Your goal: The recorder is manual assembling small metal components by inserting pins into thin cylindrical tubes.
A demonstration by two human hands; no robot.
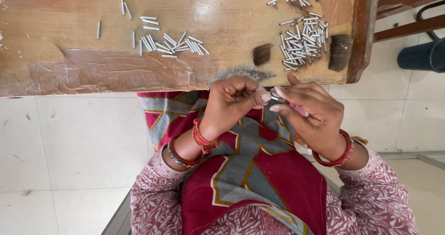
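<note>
Wooden worktop (60,22), near edge patched with brown tape (116,70); pale floor tiles (69,142) below. Small white tubes are scattered mid-top (169,44) and heaped near the right edge (303,43). One tube (274,96) is held off the near edge, over the lap. Left hand (232,103) is curled closed, thumb and forefinger pinching one end; right hand (308,114) is half closed, fingertips on the other end. Judgement: a light pinch and braced wrists would suit; a tighter squeeze could crush it.
</note>
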